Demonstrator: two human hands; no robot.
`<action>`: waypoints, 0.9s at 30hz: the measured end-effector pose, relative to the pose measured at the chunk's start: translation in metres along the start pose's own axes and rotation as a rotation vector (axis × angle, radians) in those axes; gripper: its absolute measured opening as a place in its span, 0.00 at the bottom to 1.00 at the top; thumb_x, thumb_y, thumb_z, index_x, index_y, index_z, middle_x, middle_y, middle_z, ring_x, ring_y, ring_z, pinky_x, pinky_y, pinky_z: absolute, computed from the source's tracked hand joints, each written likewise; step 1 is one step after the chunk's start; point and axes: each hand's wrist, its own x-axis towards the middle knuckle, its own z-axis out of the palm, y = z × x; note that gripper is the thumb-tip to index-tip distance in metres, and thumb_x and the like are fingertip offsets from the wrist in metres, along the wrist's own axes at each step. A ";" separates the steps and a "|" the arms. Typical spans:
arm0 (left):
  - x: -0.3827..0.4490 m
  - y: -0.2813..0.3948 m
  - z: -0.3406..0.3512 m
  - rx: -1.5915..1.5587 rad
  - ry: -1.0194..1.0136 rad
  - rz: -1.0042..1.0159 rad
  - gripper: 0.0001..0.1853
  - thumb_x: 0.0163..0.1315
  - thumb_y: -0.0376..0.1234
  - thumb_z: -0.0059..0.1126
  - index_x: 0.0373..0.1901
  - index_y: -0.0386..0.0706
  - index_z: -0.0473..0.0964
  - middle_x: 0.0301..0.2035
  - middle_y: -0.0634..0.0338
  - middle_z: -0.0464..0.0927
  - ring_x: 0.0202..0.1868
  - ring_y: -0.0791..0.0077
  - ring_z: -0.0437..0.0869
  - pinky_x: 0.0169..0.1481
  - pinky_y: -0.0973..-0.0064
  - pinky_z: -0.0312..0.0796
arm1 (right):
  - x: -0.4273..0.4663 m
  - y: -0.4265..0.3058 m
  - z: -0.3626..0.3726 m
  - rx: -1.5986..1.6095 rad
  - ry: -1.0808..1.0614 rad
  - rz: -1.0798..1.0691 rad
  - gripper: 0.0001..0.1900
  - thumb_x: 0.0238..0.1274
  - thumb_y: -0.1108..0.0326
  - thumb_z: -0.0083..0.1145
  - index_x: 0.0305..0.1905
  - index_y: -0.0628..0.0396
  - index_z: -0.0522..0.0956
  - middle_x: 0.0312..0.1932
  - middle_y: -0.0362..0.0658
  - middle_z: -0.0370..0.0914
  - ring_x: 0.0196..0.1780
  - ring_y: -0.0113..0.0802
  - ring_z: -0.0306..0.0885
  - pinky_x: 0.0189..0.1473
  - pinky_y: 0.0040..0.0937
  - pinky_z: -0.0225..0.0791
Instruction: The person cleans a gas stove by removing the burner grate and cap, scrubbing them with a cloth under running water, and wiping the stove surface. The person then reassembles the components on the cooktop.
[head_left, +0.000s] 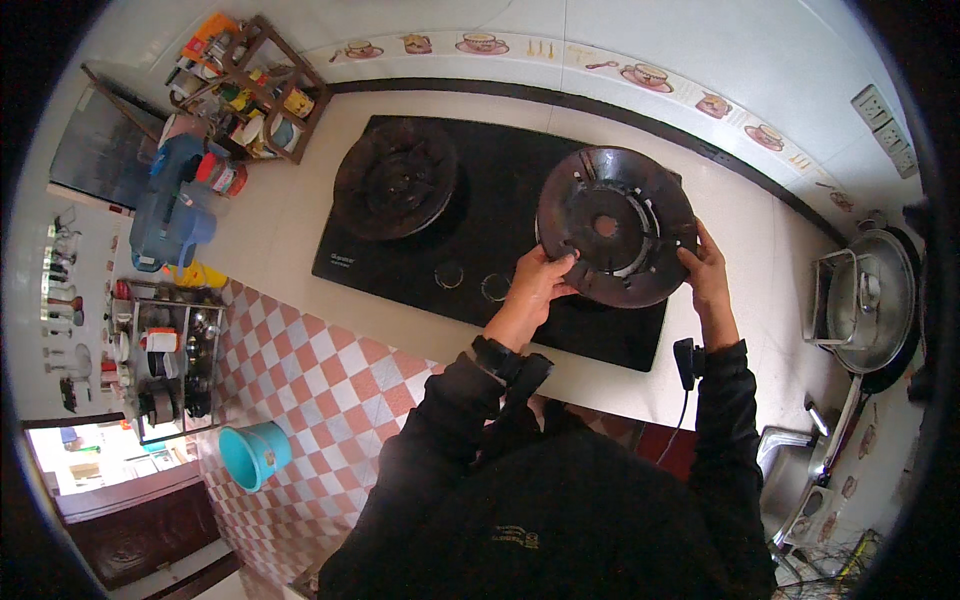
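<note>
Both my hands grip a round, dark metal burner ring (664, 184) over the right side of a black glass gas hob (487, 217). My left hand (536, 289) holds its near left rim, thumb on top and fingers beneath. On the near right rim, my right hand (706, 274) has the same kind of grip. The ring looks tilted; whether it is fully off the glass I cannot tell. A similar dark ring (360, 180) sits on the left burner. Two control knobs, one a round left knob (448, 275), lie along the hob's front, the other partly behind my left hand.
A wooden rack (289, 105) of jars and a blue plastic jug (196, 225) stand at the left of the counter (277, 217). A lidded pan (866, 300) leans at the right, near a metal sink (784, 480). On the tiled floor is a turquoise bucket (255, 454).
</note>
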 end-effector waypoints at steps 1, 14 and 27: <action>-0.002 0.000 -0.001 -0.002 -0.012 0.004 0.15 0.60 0.34 0.57 0.47 0.40 0.71 0.42 0.55 0.79 0.40 0.65 0.82 0.43 0.66 0.76 | 0.000 0.000 0.000 0.016 0.011 0.021 0.32 0.57 0.80 0.48 0.69 0.55 0.58 0.46 0.46 0.77 0.42 0.30 0.78 0.37 0.25 0.74; -0.008 -0.005 -0.020 -0.069 -0.098 -0.002 0.16 0.62 0.35 0.53 0.50 0.40 0.69 0.45 0.55 0.78 0.44 0.62 0.81 0.48 0.61 0.75 | -0.006 -0.001 0.009 0.056 -0.036 0.011 0.32 0.57 0.80 0.47 0.69 0.56 0.58 0.55 0.45 0.73 0.52 0.33 0.75 0.51 0.29 0.72; -0.001 0.018 -0.066 -0.062 -0.265 -0.188 0.16 0.61 0.33 0.53 0.50 0.40 0.69 0.44 0.56 0.78 0.44 0.64 0.81 0.46 0.62 0.76 | -0.051 0.001 0.049 0.054 0.185 0.062 0.34 0.55 0.81 0.49 0.69 0.53 0.57 0.50 0.44 0.76 0.47 0.29 0.76 0.48 0.26 0.71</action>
